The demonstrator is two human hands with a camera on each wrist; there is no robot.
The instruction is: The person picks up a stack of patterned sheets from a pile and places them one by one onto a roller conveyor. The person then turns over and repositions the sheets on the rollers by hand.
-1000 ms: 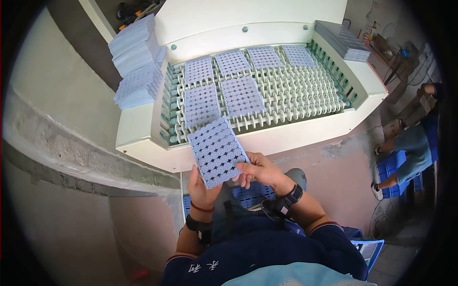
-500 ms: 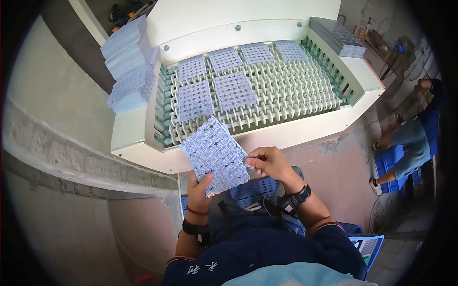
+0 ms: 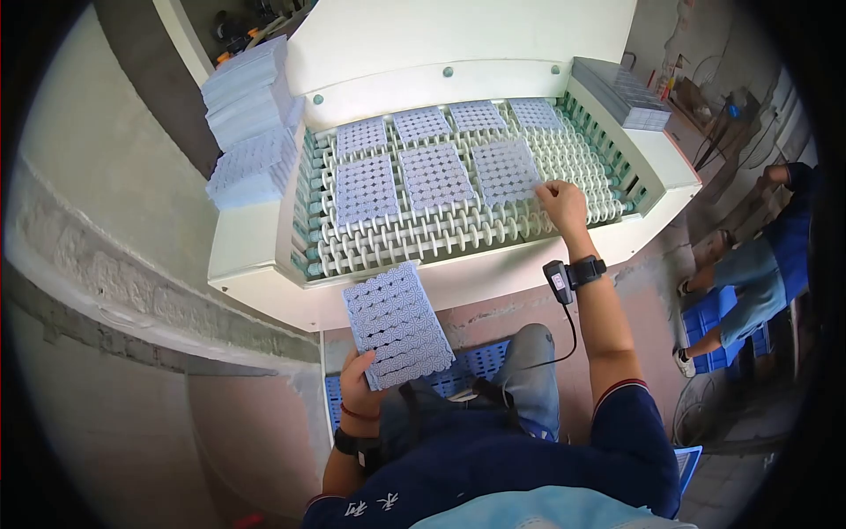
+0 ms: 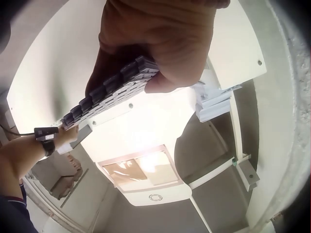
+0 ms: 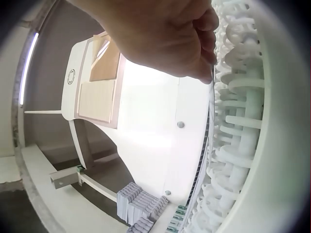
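My left hand (image 3: 359,385) grips the near left edge of a small stack of blue-and-white patterned sheets (image 3: 401,326), tilted in front of the machine. In the left wrist view the scalloped edges of the stacked sheets (image 4: 109,92) show between thumb and fingers. Over at the rollers, my right hand (image 3: 566,208) pinches the near right corner of a patterned sheet (image 3: 504,172), which lies on the white roller bed (image 3: 441,240). Its fingertips are right at the sheet's edge in the right wrist view. Two like sheets lie to its left, with a row of several behind.
Tall piles of sheets (image 3: 251,123) stand on the machine's left ledge. A grey stack (image 3: 621,93) sits on the right ledge. The machine's front panel (image 3: 493,273) edges the rollers. A blue crate (image 3: 480,361) is by my legs. Another person (image 3: 749,282) is at the right.
My right hand has left the stack and reached forward right to the rollers, where a third sheet now lies in the front row. My left hand has lowered the stack slightly.
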